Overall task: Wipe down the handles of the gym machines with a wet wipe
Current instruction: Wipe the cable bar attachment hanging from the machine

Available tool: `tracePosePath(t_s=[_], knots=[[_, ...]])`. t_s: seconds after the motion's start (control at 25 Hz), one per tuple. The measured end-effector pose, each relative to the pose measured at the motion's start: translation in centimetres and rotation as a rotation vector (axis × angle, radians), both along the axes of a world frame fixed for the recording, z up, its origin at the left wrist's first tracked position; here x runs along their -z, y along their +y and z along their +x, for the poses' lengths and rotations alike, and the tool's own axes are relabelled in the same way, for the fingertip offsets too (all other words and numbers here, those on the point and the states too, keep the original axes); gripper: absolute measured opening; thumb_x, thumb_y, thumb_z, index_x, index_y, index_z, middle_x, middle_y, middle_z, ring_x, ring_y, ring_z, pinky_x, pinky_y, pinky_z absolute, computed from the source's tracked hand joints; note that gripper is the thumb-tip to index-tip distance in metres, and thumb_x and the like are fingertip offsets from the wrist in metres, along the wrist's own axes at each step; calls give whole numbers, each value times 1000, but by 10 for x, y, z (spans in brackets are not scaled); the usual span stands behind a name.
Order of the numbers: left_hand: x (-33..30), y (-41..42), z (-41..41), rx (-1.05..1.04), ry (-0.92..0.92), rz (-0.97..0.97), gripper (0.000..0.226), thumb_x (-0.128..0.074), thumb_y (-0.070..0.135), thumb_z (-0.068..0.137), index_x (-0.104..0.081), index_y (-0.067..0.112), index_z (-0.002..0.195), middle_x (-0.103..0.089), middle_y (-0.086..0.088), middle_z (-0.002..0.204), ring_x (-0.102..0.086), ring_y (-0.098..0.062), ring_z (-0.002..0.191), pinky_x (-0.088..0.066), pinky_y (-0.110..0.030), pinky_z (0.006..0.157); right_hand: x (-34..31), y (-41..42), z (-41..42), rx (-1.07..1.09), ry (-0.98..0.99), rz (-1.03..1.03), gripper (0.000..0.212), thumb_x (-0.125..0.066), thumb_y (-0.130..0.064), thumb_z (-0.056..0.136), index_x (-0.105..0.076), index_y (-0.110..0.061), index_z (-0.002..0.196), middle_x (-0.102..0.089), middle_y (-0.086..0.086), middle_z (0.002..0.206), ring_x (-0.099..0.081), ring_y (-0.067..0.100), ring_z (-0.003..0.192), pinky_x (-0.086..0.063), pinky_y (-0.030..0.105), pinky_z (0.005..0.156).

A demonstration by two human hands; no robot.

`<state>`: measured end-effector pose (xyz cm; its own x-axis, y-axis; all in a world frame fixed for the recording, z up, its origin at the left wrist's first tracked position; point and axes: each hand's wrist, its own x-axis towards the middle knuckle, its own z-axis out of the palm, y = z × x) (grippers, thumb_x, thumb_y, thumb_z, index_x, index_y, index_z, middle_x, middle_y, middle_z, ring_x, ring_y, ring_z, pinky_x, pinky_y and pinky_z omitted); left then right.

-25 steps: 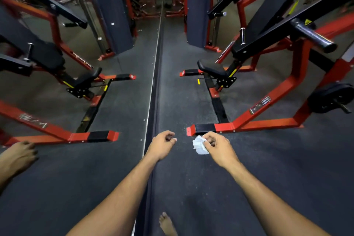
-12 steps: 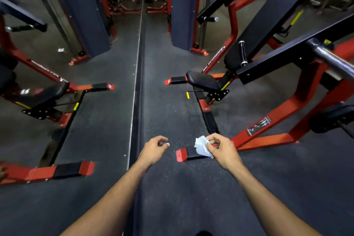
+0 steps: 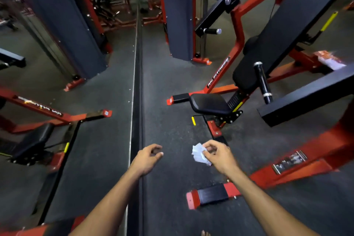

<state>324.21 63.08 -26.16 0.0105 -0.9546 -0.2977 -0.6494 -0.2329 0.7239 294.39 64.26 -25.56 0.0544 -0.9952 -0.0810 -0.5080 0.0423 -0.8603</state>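
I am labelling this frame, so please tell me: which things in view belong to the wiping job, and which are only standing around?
Belong to the job:
- wet wipe, pinched by the right hand
- near machine handle
- far machine handle
- left hand, holding nothing

Only standing around:
- black seat pad
- back pad
- red frame foot
- wall mirror

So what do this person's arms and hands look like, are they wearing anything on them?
Nothing is worn as far as the view shows. Both forearms are bare up to the frame's edge, with no sleeves in sight. The left hand and the right hand have no gloves, and no watch, band or ring is visible.
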Motion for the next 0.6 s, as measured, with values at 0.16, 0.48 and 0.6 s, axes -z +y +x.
tracePosePath(t_s=[0.16,0.48,0.6], knots=[[1,-91,27,-109,55,-32,14,-72,36,90,-68,44,101,-75,12,103,-73,-9,92,-56,-32,93,-12,-120,31,-111,53,-13,13,-69,-16,84,-69,-29,80,-72,-9,74,-69,13,65,-52,29,61],[51,-303,97,-222,278,-3,13,-70,20,95,-69,33,98,-73,3,93,-73,-12,79,-51,-26,69,-19,-348,120,-243,133,1,11,-67,-15,89,-70,-23,84,-67,-17,67,-54,-2,51,-46,19,54],[45,-390,119,-244,316,-5,13,-71,18,94,-71,32,96,-72,8,81,-71,-14,75,-48,-28,68,-46,-429,140,-224,136,-26,12,-66,-11,88,-70,-23,86,-67,-15,70,-56,-1,56,-47,22,59]])
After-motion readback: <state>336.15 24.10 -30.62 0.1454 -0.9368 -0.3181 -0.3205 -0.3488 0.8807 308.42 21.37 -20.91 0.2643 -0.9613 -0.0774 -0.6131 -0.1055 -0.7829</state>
